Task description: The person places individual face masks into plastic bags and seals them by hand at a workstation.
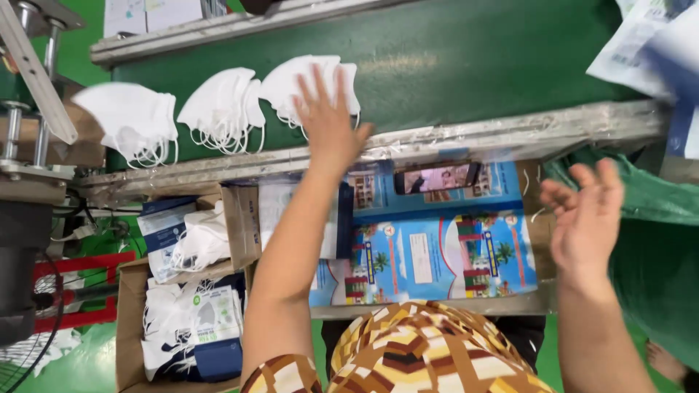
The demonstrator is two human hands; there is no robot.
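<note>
My left hand (329, 120) reaches out over the green conveyor belt (466, 65), fingers spread, just at a stack of white folded masks (287, 84). Two more mask stacks lie on the belt to the left, a middle stack (222, 109) and a left stack (131, 116). My right hand (586, 215) hovers open and empty to the right, above the edge of flat blue printed cartons (437, 255) lying on the work surface before me. A phone (437, 178) rests against the belt's frame.
A cardboard box (131, 327) at lower left holds packed masks and blue-and-white pouches. Another open box (240, 225) with loose masks sits above it. Green plastic sheeting (655, 247) is at the right, printed bags (648, 44) at top right. A metal machine frame (29, 94) stands left.
</note>
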